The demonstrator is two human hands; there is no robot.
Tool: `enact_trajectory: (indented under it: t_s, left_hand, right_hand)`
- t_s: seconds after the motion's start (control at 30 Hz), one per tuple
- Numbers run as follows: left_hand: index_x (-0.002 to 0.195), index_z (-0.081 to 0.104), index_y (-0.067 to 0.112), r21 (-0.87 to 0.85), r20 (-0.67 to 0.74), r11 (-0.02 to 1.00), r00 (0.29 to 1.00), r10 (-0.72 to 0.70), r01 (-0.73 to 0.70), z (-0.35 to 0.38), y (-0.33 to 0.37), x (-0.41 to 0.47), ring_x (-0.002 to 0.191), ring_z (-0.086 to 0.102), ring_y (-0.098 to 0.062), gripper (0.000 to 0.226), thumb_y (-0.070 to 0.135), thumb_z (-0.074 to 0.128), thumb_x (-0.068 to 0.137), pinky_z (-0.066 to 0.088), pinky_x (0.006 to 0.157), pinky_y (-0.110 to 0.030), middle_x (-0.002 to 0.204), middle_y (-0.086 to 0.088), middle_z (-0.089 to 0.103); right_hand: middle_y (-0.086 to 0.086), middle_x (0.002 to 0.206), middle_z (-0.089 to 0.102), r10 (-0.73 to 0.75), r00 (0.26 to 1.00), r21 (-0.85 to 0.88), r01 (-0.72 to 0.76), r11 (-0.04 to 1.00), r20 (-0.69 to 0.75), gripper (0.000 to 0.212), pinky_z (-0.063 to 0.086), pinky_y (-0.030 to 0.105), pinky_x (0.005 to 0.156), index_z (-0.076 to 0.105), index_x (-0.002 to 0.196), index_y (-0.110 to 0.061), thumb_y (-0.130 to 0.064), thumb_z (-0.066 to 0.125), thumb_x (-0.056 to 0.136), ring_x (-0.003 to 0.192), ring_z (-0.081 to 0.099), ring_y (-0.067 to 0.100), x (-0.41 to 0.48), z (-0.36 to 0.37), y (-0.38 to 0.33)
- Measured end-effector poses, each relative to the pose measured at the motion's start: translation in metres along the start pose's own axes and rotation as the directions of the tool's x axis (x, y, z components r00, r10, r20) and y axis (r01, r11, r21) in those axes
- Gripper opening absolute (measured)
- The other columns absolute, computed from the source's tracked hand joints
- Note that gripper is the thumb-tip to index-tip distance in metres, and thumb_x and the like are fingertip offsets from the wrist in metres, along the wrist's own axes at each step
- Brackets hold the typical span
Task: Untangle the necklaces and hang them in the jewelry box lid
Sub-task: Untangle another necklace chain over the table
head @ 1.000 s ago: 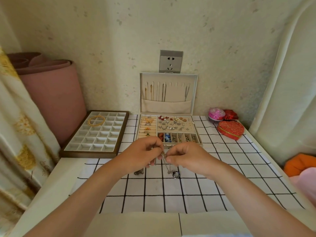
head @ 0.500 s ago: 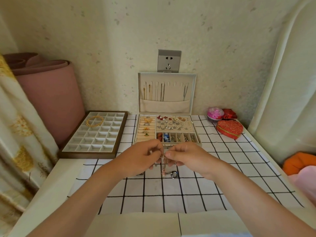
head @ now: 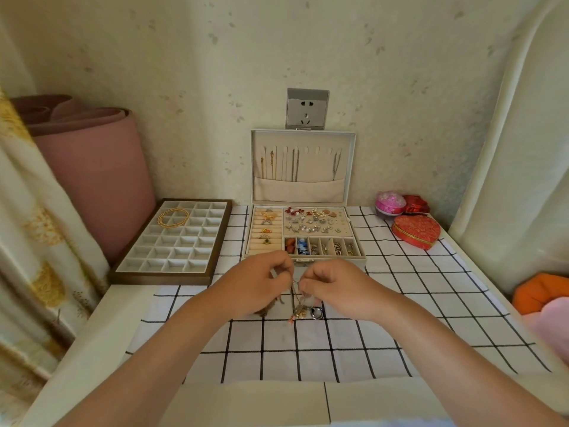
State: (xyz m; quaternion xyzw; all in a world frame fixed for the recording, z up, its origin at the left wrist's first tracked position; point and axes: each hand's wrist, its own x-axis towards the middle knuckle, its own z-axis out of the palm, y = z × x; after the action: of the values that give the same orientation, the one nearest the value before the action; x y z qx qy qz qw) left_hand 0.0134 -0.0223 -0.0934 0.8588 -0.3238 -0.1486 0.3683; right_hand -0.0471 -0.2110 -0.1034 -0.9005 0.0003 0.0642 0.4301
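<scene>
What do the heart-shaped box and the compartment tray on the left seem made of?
Heart-shaped box: red patterned fabric, probably brocade, with gold trim. Compartment tray: pale matte lining, likely velvet or felt, in a brown frame, possibly wood.

thin glinting metal in the tangled necklaces [head: 299, 307]; matt beige cloth lining inside the jewelry box lid [head: 303, 192]; smooth white checked cloth [head: 311, 349]; dark matt wood round the compartment tray [head: 160, 279]; satiny red patterned fabric on the heart box [head: 415, 231].

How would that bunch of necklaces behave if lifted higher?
Probably floppy: the necklaces hang limply below the left hand and right hand. Likely light, as a fingertip pinch carries them. The ring pendant at the bottom could swing and snag.
</scene>
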Motion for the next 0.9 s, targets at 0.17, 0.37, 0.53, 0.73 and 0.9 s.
enact_trajectory:
  t_s: [0.17, 0.37, 0.53, 0.73, 0.9]
  left_hand:
    - [0.088, 0.061, 0.028, 0.068, 0.052, 0.997, 0.998, -0.039, 0.035, -0.001, -0.005, 0.001, 0.058, 0.054, 0.006, 0.013, 0.027, 0.053, 0.098, 0.045, 0.06, -0.018, 0.077, 0.011, 0.066]
    - [0.081, 0.061, 0.018, -0.374, -0.033, 0.91, 0.978, -0.206, 0.179, 0.005, -0.005, 0.012, 0.083, 0.06, -0.016, 0.019, 0.024, 0.049, 0.094, 0.052, 0.098, -0.044, 0.082, 0.0, 0.062]
    - [0.091, 0.065, 0.015, -0.634, 0.082, 0.698, 0.926, -0.369, 0.334, 0.011, -0.003, 0.016, 0.072, 0.056, -0.014, 0.025, 0.032, 0.048, 0.084, 0.05, 0.08, -0.028, 0.075, 0.0, 0.062]
    - [0.134, 0.055, 0.004, -0.745, 0.137, 0.596, 0.943, -0.304, 0.301, 0.008, 0.003, 0.015, 0.053, 0.03, -0.012, 0.038, 0.019, 0.036, 0.103, 0.052, 0.09, -0.04, 0.058, 0.005, 0.031]
    - [0.106, 0.055, 0.014, -0.635, 0.134, 0.7, 0.939, -0.317, 0.327, -0.002, 0.004, 0.01, 0.049, 0.028, -0.011, 0.02, 0.021, 0.038, 0.103, 0.04, 0.057, -0.027, 0.056, 0.008, 0.034]
  right_hand:
    - [-0.017, 0.069, 0.065, -0.025, 0.996, 0.019, 0.027, 0.999, -0.083, 0.016, 0.048, 0.023, 0.075, 0.072, 0.078, -0.025, -0.028, 0.068, 0.093, 0.069, 0.057, -0.005, 0.001, -0.005, 0.002]
    - [-0.006, 0.08, 0.064, 0.039, 0.996, 0.069, -0.045, 0.997, 0.086, 0.028, 0.047, 0.026, 0.084, 0.066, 0.082, -0.01, -0.025, 0.051, 0.099, 0.079, 0.061, 0.003, -0.002, -0.006, -0.006]
    - [-0.009, 0.077, 0.068, 0.027, 0.998, 0.195, -0.016, 0.981, -0.051, 0.036, 0.047, 0.033, 0.097, 0.07, 0.067, -0.021, -0.035, 0.057, 0.098, 0.088, 0.065, 0.009, -0.005, -0.005, -0.01]
    - [0.008, 0.052, 0.048, -0.014, 1.0, 0.645, 0.008, 0.764, 0.004, 0.045, 0.054, 0.047, 0.087, 0.058, 0.057, -0.011, -0.021, 0.053, 0.101, 0.058, 0.058, 0.028, -0.008, -0.017, -0.015]
    - [0.005, 0.056, 0.049, 0.086, 0.996, 0.488, -0.068, 0.87, -0.015, 0.032, 0.037, 0.028, 0.049, 0.066, 0.069, -0.012, -0.02, 0.059, 0.099, 0.042, 0.036, 0.011, -0.01, -0.022, -0.015]
